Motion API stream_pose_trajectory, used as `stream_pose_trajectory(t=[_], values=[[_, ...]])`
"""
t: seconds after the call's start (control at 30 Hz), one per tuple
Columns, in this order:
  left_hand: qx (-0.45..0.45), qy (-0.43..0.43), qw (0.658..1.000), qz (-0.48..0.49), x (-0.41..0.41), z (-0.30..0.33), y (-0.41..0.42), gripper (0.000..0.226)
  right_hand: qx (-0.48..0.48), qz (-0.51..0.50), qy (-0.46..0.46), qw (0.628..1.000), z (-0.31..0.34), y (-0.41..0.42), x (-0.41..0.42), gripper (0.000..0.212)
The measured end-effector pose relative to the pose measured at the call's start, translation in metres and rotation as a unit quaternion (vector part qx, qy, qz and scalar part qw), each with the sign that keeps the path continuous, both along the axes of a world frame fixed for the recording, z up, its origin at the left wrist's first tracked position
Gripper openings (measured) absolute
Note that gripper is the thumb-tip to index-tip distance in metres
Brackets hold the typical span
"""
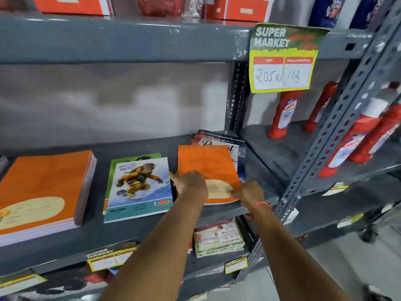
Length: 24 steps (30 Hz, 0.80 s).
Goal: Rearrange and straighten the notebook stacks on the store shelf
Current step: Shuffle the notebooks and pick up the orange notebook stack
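Three notebook stacks lie on the grey shelf [130,233]. A thick orange stack [43,187] is at the left. A thin stack topped by a snowboarder cover [138,187] sits in the middle. At the right, an orange notebook [206,164] lies on top of darker notebooks [219,140] that stick out behind it. My left hand [191,183] grips the orange notebook's left edge, fingers wrapped around it. My right hand [249,192] pinches its front right corner.
Red cleaner bottles [284,114] stand on the adjoining shelf to the right, behind a perforated grey upright [338,127]. A yellow price sign [284,59] hangs from the shelf above. Orange boxes [73,5] sit on top. More printed booklets [219,237] lie on the shelf below.
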<state>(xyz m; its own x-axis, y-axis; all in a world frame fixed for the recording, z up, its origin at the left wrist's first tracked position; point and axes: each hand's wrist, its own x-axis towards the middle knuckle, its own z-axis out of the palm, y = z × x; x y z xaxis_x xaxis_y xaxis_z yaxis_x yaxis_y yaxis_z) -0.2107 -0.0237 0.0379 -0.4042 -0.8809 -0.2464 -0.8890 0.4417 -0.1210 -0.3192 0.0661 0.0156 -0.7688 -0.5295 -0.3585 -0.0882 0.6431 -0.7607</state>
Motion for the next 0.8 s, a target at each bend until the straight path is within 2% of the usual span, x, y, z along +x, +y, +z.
stream_pose_trajectory(t=[0.1,0.13,0.17,0.23,0.3,0.4,0.53,0.6,0.67,0.7,0.8], values=[[-0.03,-0.005,0.999,-0.036,-0.005,-0.003,0.017,0.047,0.004,-0.018,0.019,1.0,0.004,0.009,-0.008,0.011],[-0.028,0.011,0.999,-0.036,-0.006,-0.004,0.021,0.044,-0.005,-0.015,0.006,1.0,0.006,0.011,-0.011,0.009],[-0.019,0.032,0.999,-0.027,-0.006,-0.004,0.024,0.043,-0.021,-0.01,-0.026,0.999,0.008,0.013,-0.014,0.017],[0.022,0.09,0.996,0.015,-0.006,-0.003,0.026,0.05,-0.091,-0.001,-0.105,0.99,0.013,0.017,-0.018,0.021],[0.084,0.178,0.977,0.078,-0.005,0.0,0.028,0.058,-0.167,-0.009,-0.149,0.975,0.024,0.022,-0.022,0.018],[0.132,0.363,0.906,0.175,-0.003,0.009,0.032,0.053,-0.245,-0.036,-0.192,0.95,0.042,0.03,-0.027,0.018],[0.198,0.612,0.722,0.253,0.016,0.022,0.029,0.025,-0.292,-0.026,-0.228,0.929,0.061,0.035,-0.02,0.02],[0.177,0.646,0.698,0.253,0.036,0.032,0.022,0.023,-0.31,-0.003,-0.237,0.921,0.069,0.029,-0.003,0.02],[0.136,0.651,0.702,0.253,0.064,0.041,0.009,0.023,-0.321,0.027,-0.232,0.918,0.078,0.014,0.026,0.021],[0.119,0.653,0.702,0.257,0.08,0.045,0.002,0.022,-0.323,0.043,-0.22,0.92,0.082,0.004,0.041,0.021],[0.063,0.69,0.673,0.259,0.142,0.056,-0.022,0.016,-0.317,0.093,-0.168,0.929,0.093,-0.032,0.099,0.021]])
